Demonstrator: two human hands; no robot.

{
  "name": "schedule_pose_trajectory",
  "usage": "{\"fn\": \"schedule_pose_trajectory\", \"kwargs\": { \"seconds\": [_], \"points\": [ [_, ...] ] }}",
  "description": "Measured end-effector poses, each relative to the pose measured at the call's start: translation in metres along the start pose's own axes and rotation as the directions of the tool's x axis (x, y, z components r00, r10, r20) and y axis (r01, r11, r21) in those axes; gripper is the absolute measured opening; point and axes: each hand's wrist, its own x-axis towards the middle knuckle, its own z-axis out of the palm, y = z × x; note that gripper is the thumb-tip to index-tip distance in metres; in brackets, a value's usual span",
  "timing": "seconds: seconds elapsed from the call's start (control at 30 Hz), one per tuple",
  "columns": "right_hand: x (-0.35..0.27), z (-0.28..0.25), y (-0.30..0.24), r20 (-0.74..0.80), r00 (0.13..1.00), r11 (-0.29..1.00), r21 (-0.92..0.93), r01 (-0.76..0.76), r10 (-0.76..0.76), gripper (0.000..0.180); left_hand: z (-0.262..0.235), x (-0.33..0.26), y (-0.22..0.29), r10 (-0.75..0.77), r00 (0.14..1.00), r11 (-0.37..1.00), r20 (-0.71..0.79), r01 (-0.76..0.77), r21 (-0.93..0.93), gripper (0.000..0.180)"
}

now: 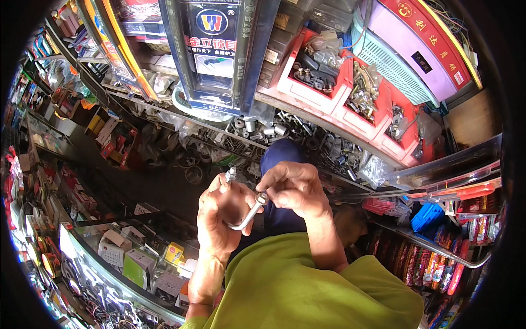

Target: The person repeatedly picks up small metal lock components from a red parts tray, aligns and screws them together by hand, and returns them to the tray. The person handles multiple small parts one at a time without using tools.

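A silvery U-bolt (252,213) is held up in front of my lap. My left hand (211,216) is closed around it, thumb and fingers curled along its bend. One threaded end with a nut and washer (230,175) sticks out above my left fingertips. At the other end sits a second nut (262,198). My right hand (302,189) has its thumb and forefinger closed at this nut, with the other fingers bent in. The palm-side part of the U-bolt is hidden by my left hand.
Red bins (359,118) of bolts and fittings stand on a shelf ahead, right. Loose metal hardware (274,129) lies below it. A glass counter (123,285) with small boxes is on the left. Colourful packets (422,263) hang at the right.
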Motion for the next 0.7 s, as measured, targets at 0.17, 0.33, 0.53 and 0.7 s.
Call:
{"fn": "schedule_pose_trajectory", "kwargs": {
  "seconds": [0.17,0.33,0.53,0.7],
  "points": [
    [0.007,0.02,0.004,-0.275,0.961,0.997,-0.064,-0.048,0.029,0.018,-0.003,-0.001,0.002,-0.046,0.997,0.998,0.059,0.044,0.043,0.05],
    [0.009,0.027,0.0,-0.167,0.978,0.991,0.072,-0.114,0.125,0.022,0.004,-0.003,0.0,-0.14,0.99,0.985,-0.023,0.142,0.1,0.045],
    [0.009,0.007,0.008,-0.369,0.929,0.974,-0.217,-0.063,-0.022,0.01,0.004,-0.003,0.003,-0.14,0.99,0.989,0.022,0.139,0.043,0.034],
    [0.006,0.012,0.003,-0.197,0.98,0.981,-0.191,-0.03,-0.008,0.023,0.006,-0.003,0.002,-0.149,0.989,0.987,-0.019,0.15,0.065,0.028]
  ]
}}
